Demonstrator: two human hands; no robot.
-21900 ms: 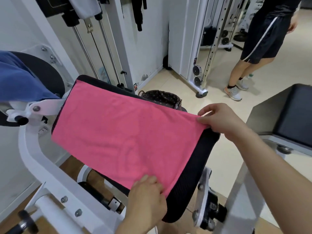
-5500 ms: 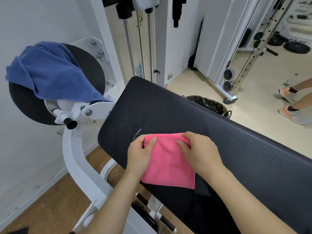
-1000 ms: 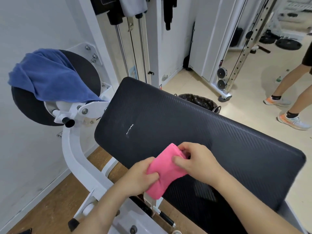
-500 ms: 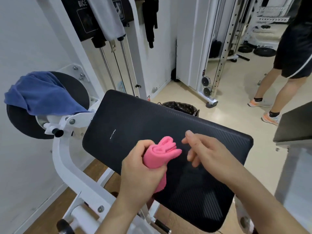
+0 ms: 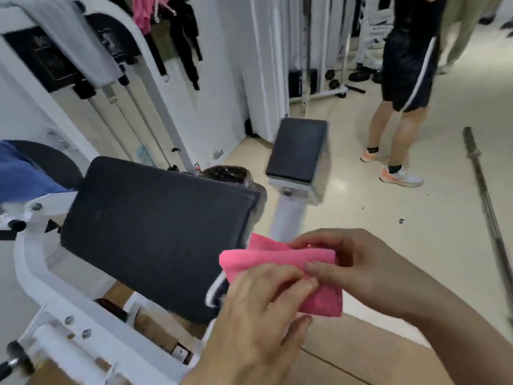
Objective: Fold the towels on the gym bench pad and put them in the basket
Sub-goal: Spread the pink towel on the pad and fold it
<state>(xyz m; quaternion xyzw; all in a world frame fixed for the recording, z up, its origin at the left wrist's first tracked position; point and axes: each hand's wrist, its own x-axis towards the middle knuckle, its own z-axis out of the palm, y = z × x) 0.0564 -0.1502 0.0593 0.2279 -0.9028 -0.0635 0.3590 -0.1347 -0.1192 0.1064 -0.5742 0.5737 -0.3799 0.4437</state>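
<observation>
**Pink towel clear of the pad's right edge**

We are holding the small folded pink cloth towel (image 5: 277, 258) in the air, just past the right edge of the black padded worktop (image 5: 155, 232) and over open beige floor (image 5: 388, 245). Our left hand (image 5: 258, 315) and right hand (image 5: 361, 265) are both pinching it, fingers (image 5: 277, 276) curled over its folds. The dark patterned basket (image 5: 227, 173) is sitting behind the far edge.

The pink towel (image 5: 277, 259) is soft, matt cloth with a fine nap. The gym bench pad (image 5: 155, 232) has a black, matt, smooth-looking padded cover (any grain is lost in blur). Its frame (image 5: 32, 275) is white painted metal, faintly glossy, with bare steel bolts (image 5: 69, 319). The blue towel (image 5: 19, 176) by the pad's left edge is matt cloth. The pale floor (image 5: 361, 245) is smooth and glossy, and the barbell (image 5: 488, 207) on it is dull grey metal.
</observation>
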